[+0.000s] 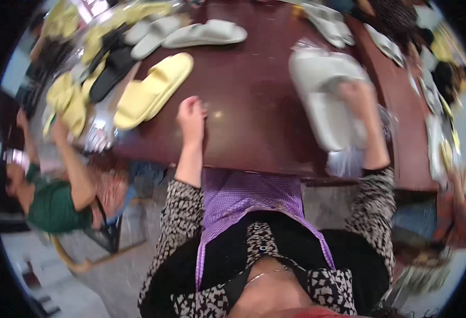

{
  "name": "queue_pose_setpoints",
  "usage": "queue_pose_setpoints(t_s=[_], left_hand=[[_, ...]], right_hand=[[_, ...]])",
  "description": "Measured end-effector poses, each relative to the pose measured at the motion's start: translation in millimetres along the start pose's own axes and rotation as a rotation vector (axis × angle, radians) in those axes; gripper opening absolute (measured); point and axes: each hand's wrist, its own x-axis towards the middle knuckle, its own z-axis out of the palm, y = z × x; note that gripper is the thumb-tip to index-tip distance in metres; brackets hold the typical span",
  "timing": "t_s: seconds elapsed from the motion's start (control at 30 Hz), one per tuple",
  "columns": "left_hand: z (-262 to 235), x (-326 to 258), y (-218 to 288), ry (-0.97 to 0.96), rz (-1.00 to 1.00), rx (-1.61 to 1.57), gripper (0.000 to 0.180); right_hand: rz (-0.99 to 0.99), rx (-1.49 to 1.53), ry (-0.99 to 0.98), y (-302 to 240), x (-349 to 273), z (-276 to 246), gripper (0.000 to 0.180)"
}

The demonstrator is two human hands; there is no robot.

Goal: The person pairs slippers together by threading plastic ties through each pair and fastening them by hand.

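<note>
A pair of pale grey slippers (316, 108) was seen at the right side of the reddish-brown counter (243, 111), angled beneath the right hand (356, 98). That hand was blurred and laid over the slippers' right side; whether it was gripping them or only touching them could not be told. The left hand (191, 114) was held over the bare middle of the counter with its fingers curled in, and nothing could be seen in it. From their thick, moulded look, the grey slippers were judged to be light and springy, probably of foam, soft enough to be squeezed without harm and unlikely to be broken by a knock. A secure hold would best be taken across the strap or along the thick sole edges, while any loose wrapping would be expected to slip under the fingers. Clear plastic film (344, 163), thin and shiny, was visible by the near end of the slippers. Toward the left, a yellow pair (161, 79) was set at a slant, its matt surface shaped into broad, ridged straps and rounded soles. Black slippers (114, 71) were placed just beside it, and more grey slippers (206, 34) were laid along the far side. The smooth counter top was marked by a small glint, and a finely checked purple apron (251, 193) was worn against its near edge.
</note>
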Motion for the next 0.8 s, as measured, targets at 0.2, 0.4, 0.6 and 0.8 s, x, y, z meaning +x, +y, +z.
queue_pose_setpoints(t_s=[0.2,0.4,0.6,0.8], left_hand=[[-34,6,-3,0.177,-0.167,-0.376,0.025],[-106,15,7,0.519,-0.163,-0.557,0.03],[-153,53,15,0.479,-0.227,-0.443,0.034],[-156,58,9,0.398,-0.24,-0.352,0.026]], right_hand=[[0.142,-0.406,0.659,238,47,-149,0.048],[0.178,0.442,0.595,185,-10,-86,0.025],[0.075,0.642,0.147,108,-38,50,0.019],[-0.105,0.798,-0.243,17,-53,129,0.021]])
